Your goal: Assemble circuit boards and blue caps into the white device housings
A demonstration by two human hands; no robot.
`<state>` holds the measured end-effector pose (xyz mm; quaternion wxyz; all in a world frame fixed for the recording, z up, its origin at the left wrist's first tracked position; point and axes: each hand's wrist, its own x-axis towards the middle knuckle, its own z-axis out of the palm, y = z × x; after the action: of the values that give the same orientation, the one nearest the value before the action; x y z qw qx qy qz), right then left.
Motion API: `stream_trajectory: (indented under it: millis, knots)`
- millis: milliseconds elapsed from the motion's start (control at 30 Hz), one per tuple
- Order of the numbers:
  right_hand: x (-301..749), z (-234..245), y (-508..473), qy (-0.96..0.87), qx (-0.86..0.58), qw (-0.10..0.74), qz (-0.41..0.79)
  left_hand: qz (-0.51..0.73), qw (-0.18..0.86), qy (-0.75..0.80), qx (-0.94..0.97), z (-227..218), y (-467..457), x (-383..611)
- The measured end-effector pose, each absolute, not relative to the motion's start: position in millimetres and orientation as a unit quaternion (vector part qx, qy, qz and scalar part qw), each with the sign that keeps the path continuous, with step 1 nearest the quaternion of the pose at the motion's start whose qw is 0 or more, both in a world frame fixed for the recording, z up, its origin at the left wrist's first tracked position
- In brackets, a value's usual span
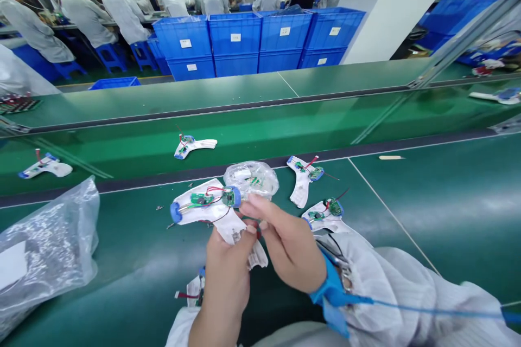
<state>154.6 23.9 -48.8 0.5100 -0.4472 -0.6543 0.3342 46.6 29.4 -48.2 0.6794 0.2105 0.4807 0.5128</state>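
Observation:
A white gun-shaped housing (226, 220) with blue ends, green circuit boards and thin red and black wires is held up in front of me, its inside facing up. My left hand (230, 276) is closed around its handle, the thumb lying on top. My right hand (288, 244) is closed against the right side of the same housing, fingertips by the blue end and the handle. The contact between its thumb and fingers is partly hidden. A blue wrist strap (331, 293) with a cord circles my right wrist.
Similar housings lie on the green bench (134, 238), including a housing (301, 179) at right. Behind my hands sits a clear bag of small parts (260, 176). A large plastic bag (52, 255) lies left. Blue bins (234, 38) and seated workers are beyond the conveyor (252, 138).

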Motion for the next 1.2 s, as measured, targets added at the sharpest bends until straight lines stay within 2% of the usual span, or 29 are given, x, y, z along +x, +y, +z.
stream_trajectory:
  millis: [67, 133, 533, 833, 1067, 1200]
  knots:
    - [154.2, -51.7, 20.4, -0.735, -0.413, 0.498, 0.201, 0.496, 0.720, 0.444, 0.198, -44.0, 30.0, 49.2]
    - [154.8, -53.8, 19.9, -0.764, -0.401, 0.481, 0.154, 0.483, 0.739, 0.431, 0.186, -40.9, 30.0, 49.5]
    - [162.6, -54.5, 26.5, -0.829, -0.396, 0.359, 0.164, 0.461, 0.771, 0.407, 0.165, -43.9, 33.2, 46.2]
    - [167.7, -50.0, 19.3, -0.760, -0.426, 0.387, 0.302, 0.462, 0.791, 0.377, 0.141, -50.8, 33.2, 48.3]
    - [173.1, -41.3, 17.7, -0.599, -0.377, 0.398, 0.584, 0.470, 0.777, 0.390, 0.154, -52.6, 33.0, 47.5]
    - [167.5, -42.2, 19.3, -0.489, -0.350, 0.428, 0.675, 0.486, 0.759, 0.403, 0.158, -51.8, 33.7, 49.2]
